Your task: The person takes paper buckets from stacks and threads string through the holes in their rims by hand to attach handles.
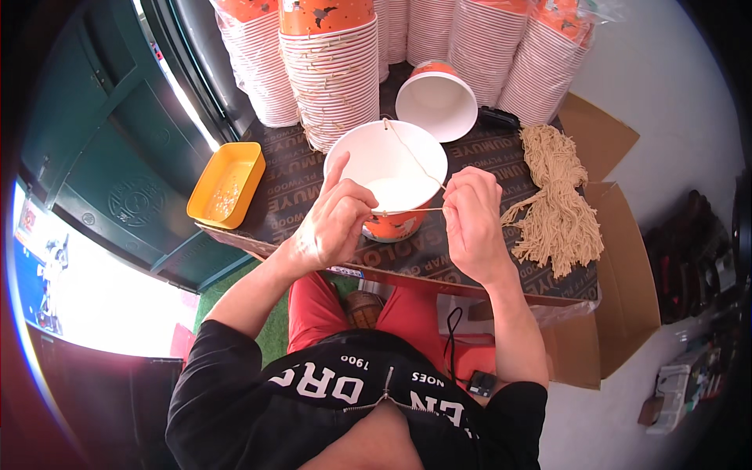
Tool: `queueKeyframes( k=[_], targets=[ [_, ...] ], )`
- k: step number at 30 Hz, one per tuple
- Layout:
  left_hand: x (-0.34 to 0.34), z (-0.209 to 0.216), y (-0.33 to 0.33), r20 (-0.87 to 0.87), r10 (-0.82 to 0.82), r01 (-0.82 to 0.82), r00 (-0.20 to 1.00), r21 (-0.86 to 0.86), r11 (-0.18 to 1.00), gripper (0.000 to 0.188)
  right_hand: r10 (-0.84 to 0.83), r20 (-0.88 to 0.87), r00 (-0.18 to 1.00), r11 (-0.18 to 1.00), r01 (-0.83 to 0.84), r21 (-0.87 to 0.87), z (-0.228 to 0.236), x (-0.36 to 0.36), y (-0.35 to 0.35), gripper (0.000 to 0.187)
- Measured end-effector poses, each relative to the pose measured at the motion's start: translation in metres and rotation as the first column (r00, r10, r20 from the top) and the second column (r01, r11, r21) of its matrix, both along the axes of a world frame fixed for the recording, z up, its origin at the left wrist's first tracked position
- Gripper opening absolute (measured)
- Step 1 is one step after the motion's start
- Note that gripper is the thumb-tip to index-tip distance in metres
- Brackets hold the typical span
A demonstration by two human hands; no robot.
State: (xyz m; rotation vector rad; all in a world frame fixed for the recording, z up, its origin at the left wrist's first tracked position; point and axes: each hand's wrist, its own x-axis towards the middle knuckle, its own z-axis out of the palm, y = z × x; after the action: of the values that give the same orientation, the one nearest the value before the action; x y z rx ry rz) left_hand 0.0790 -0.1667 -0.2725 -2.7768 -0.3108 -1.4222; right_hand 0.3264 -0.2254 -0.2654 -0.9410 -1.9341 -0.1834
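Pinching tan string [415, 210] in the right hand [474, 219], gripping it with the left hand [339, 219] at the near rim of an upright white-and-orange bucket [380, 168] on the table [283, 184]; seemingly threading it through, probably calling next for a steady pull; facing bucket stacks [330, 78] beyond.

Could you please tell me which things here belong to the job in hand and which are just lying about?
Belong, or likely so:
front bucket
held cord
cord bundle
bucket stacks
rear bucket

Apparently just lying about:
black object
cardboard box
yellow tray, though its contents are unclear
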Motion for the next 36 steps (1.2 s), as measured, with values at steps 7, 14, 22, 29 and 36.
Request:
queueKeyframes(
  k=[7, 14, 22, 29, 36],
  targets=[
    [-0.001, 0.001, 0.002, -0.017, -0.066, 0.065, 0.998, -0.016, 0.998, 0.030, -0.040, -0.005, 0.999, 0.999, 0.040, 0.005, -0.004, -0.002, -0.007, 0.018],
    [-0.009, 0.019, -0.005, -0.008, 0.165, -0.164, 0.986, 0.067, 0.984, 0.023, -0.067, 0.007, 0.998, 0.997, 0.067, 0.033, -0.011, 0.001, -0.014, 0.018],
    [-0.016, 0.020, 0.000, -0.230, 0.650, -0.536, 0.724, -0.780, 0.322, 0.031, -0.082, -0.103, 0.991, 0.995, 0.087, 0.047, -0.021, 0.017, -0.040, 0.017],
    [-0.008, 0.027, 0.007, -0.097, 0.512, -0.294, 0.853, -0.901, 0.319, 0.024, -0.139, -0.195, 0.971, 0.990, 0.139, -0.016, -0.069, 0.054, -0.049, 0.004],
    [-0.035, 0.080, -0.014, -0.084, 0.793, -0.781, 0.603, 0.140, 0.608, 0.013, -0.223, -0.284, 0.933, 0.939, 0.127, -0.319, -0.112, 0.077, -0.043, 0.011]
  ],
)
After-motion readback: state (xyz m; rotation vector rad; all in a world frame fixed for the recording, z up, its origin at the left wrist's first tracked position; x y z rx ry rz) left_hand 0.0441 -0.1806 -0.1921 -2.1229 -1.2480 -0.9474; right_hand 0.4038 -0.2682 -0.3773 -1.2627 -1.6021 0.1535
